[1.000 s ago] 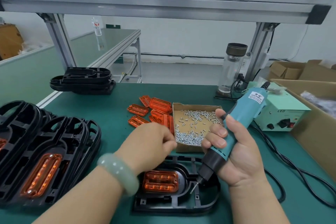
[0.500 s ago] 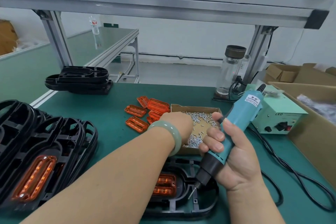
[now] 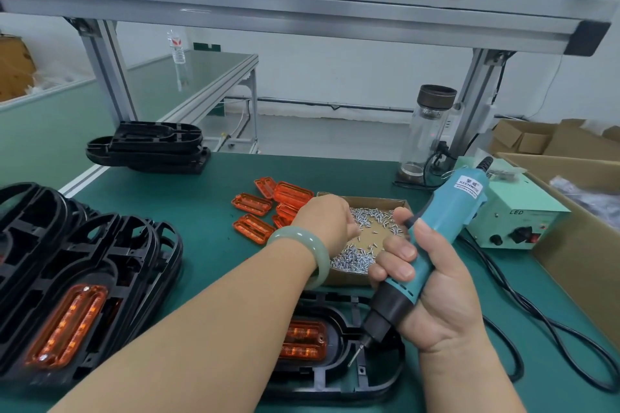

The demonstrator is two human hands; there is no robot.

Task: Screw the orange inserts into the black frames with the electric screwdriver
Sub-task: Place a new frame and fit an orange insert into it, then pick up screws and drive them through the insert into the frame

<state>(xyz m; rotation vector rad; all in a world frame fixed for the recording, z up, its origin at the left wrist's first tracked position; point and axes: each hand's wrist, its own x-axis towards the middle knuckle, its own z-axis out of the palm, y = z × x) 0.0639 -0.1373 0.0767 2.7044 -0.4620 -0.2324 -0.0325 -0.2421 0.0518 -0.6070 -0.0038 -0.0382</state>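
A black frame [image 3: 375,382] lies at the near edge of the green table with an orange insert [image 3: 303,340] seated in it, partly hidden by my left forearm. My right hand [image 3: 432,292] grips the teal electric screwdriver [image 3: 436,238], its bit hanging just above the frame's right part. My left hand [image 3: 327,221] reaches into the cardboard screw box [image 3: 372,201], fingers curled down among the small silver screws [image 3: 352,258]; whether it holds one is hidden. Loose orange inserts [image 3: 265,208] lie left of the box.
A pile of black frames [image 3: 84,265], one showing an orange insert, fills the left side. More black frames [image 3: 151,147] are stacked at the back left. A glass bottle [image 3: 426,131], a green power unit [image 3: 516,221], its cables and a big carton [image 3: 583,245] stand to the right.
My left hand has gone from above the frame forward into the screw box. The right hand with the screwdriver has stayed almost still over the frame.
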